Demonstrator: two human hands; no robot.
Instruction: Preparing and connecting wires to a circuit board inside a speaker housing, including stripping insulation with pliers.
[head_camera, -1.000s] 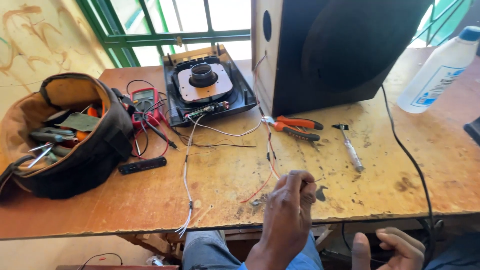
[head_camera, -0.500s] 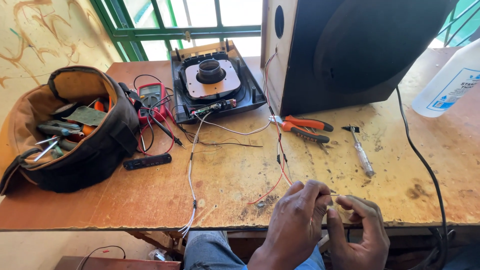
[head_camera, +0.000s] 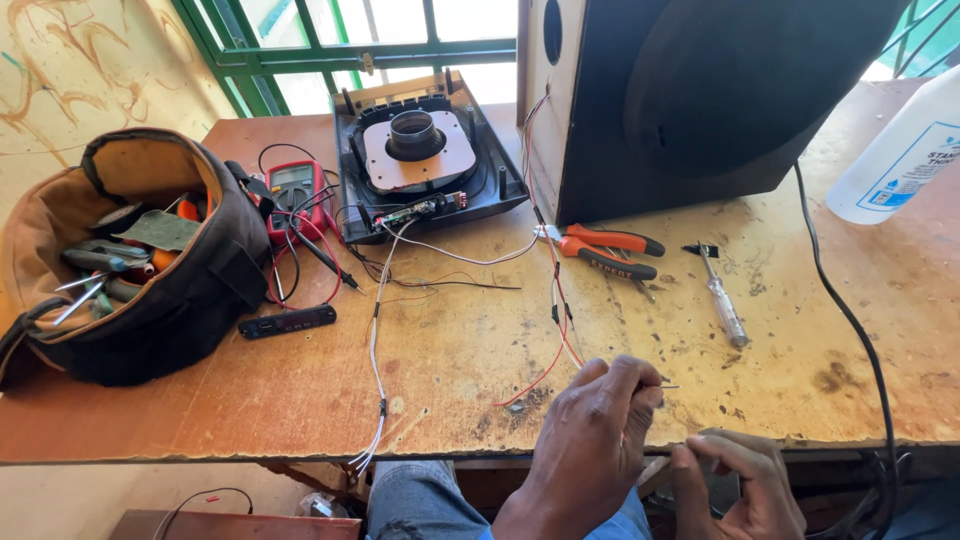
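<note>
At the table's front edge my left hand (head_camera: 592, 440) pinches the bare end of a thin red and white wire (head_camera: 556, 300), which runs back up to the black speaker cabinet (head_camera: 690, 95). A short wire tip sticks out past my fingers. Lower, below the table edge, my right hand (head_camera: 738, 485) has its fingers curled together; whether it holds anything I cannot tell.
Orange-handled pliers (head_camera: 605, 250) and a small clear-handled screwdriver (head_camera: 722, 300) lie before the cabinet. A black speaker frame (head_camera: 425, 155), red multimeter (head_camera: 292, 190), small black module (head_camera: 287, 322) and open tool bag (head_camera: 120, 260) sit left. A white bottle (head_camera: 895, 150) lies right; a black cable (head_camera: 850, 320) crosses.
My right hand came up from under the table to meet the left, then dropped slightly apart again. My left hand keeps the wire end. The view has shifted closer.
</note>
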